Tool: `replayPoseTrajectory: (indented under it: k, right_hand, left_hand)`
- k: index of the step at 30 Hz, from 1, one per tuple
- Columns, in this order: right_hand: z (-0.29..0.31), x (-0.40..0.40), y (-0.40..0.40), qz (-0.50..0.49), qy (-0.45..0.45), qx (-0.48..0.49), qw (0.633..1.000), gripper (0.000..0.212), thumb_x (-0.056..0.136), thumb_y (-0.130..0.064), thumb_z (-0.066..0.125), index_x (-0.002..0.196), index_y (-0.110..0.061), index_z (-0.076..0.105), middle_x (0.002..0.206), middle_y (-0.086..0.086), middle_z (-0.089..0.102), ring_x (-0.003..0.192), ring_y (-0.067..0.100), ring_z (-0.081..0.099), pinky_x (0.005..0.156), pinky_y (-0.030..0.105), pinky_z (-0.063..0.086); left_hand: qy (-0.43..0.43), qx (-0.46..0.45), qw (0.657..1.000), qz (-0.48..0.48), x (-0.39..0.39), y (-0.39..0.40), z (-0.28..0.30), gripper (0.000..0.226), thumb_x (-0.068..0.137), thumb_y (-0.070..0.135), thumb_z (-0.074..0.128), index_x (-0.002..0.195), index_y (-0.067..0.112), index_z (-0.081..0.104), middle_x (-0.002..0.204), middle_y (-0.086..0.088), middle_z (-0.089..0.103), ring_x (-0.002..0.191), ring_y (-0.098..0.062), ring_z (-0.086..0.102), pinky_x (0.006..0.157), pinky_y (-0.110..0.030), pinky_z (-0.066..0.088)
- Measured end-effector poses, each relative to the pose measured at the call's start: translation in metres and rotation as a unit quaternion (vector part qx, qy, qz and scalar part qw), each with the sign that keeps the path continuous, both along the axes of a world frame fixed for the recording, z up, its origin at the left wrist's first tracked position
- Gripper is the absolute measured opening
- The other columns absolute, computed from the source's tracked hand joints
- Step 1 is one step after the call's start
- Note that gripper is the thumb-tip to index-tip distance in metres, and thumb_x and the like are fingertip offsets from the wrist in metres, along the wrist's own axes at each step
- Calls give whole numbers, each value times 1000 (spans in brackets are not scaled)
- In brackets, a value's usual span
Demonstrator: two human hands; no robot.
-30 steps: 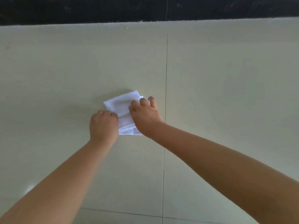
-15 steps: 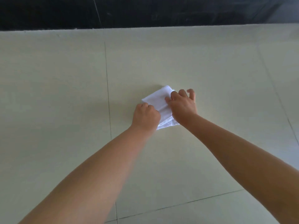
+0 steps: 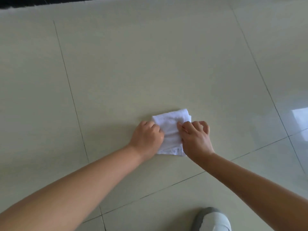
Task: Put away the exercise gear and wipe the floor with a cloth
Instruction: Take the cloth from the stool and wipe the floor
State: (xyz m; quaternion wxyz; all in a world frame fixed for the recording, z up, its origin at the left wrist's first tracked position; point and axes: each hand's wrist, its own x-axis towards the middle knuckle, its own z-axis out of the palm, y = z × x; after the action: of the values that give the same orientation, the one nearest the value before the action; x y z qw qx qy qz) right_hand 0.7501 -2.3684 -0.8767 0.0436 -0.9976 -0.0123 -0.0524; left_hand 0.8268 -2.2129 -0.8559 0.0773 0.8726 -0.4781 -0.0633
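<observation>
Floor (image 3: 150, 64): pale cream glossy tiles, thin dark grout lines, a bright reflection at the right edge; a dark strip runs along the far top edge.
Forearms: two, bare, reaching forward from the lower corners toward mid-frame.
Shoe (image 3: 212, 220): grey and white toe, bottom edge, right of centre, on the floor and well apart from the cloth.
Cloth (image 3: 171, 130): white, folded to a rough rectangle, lying flat on the floor near mid-frame, between the two hands and partly under them.
Left hand (image 3: 146, 137): on the cloth's left edge, fingers curled under into a fist against the fabric.
Right hand (image 3: 195, 139): on the cloth's right edge, fingers (image 3: 193, 125) bent, tips pressing down on the fabric.
</observation>
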Motion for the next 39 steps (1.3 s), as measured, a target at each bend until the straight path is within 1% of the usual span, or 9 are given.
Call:
replayPoseTrajectory:
  k: [4, 8, 13, 18, 21, 28, 32, 36, 39]
  right_hand:
    - [-2, 2, 33, 71, -35, 21, 997, 40, 57, 3, 39, 77, -4, 73, 86, -3, 36, 70, 18, 31, 82, 37, 35]
    - [1, 13, 73, 104, -35, 39, 993, 48, 54, 2, 26, 66, -7, 72, 70, 0, 59, 66, 19, 41, 81, 34, 30]
    - [13, -7, 109, 159, 24, 27, 987, 43, 57, -5, 30, 61, -10, 72, 64, -2, 62, 51, 21, 58, 80, 35, 31]
    - [19, -34, 74, 204, 43, -25, 978, 37, 53, -1, 40, 66, -10, 74, 84, -2, 34, 51, 18, 59, 83, 36, 33]
    - [25, -35, 38, 192, 69, -55, 977, 40, 52, -2, 40, 71, -8, 75, 83, -1, 48, 48, 20, 60, 82, 37, 32]
    - [30, -37, -49, 31, 130, -158, 978, 53, 56, -3, 29, 81, -1, 76, 60, 7, 64, 46, 24, 61, 76, 36, 30]
    - [22, -16, -67, -102, 132, -135, 977, 43, 44, 7, 54, 82, 3, 74, 61, 13, 62, 47, 29, 61, 71, 39, 46]
    - [22, 24, -60, -195, 131, -57, 970, 37, 71, 10, 52, 105, 7, 67, 85, 27, 65, 76, 42, 63, 82, 48, 46]
    - [21, 59, -36, -190, 115, -9, 975, 35, 89, 4, 45, 120, 4, 58, 109, 23, 60, 100, 38, 57, 95, 40, 37]
  left_hand:
    - [9, 8, 1000, -3, -3, 43, 0, 27, 53, 14, 33, 34, 11, 53, 36, -1, 52, 35, -19, 55, 41, -13, 38]
    - [31, 52, 998, 16, 2, 82, 6, 31, 53, 17, 31, 32, 9, 52, 33, -4, 50, 31, -21, 53, 38, -16, 40]
    - [25, 54, 998, -3, -34, 116, 6, 26, 55, 12, 36, 36, 11, 53, 37, -2, 51, 34, -21, 54, 41, -16, 42]
    - [16, -1, 1000, -3, -64, 95, 0, 30, 53, 5, 33, 33, 16, 53, 36, 1, 50, 35, -16, 52, 42, -12, 37]
    - [5, -27, 1000, -13, -64, 56, -5, 30, 50, 6, 32, 31, 14, 53, 34, 2, 49, 33, -15, 51, 44, -10, 38]
    - [14, -14, 1000, -11, -46, -55, 11, 12, 20, 11, 48, 25, 15, 58, 26, 2, 47, 32, -12, 54, 47, -9, 27]
    - [29, 17, 999, -31, -23, -97, 9, 16, 43, 10, 58, 44, 15, 73, 45, -1, 64, 53, -17, 66, 56, -15, 47]
    - [49, -13, 999, 2, 11, -95, 9, 10, 30, 12, 50, 22, 11, 57, 24, 0, 49, 29, -13, 55, 43, -9, 42]
    - [-9, 8, 1000, 15, 44, -74, 13, 7, 27, 13, 52, 23, 10, 56, 26, -2, 50, 27, -16, 54, 41, -9, 42]
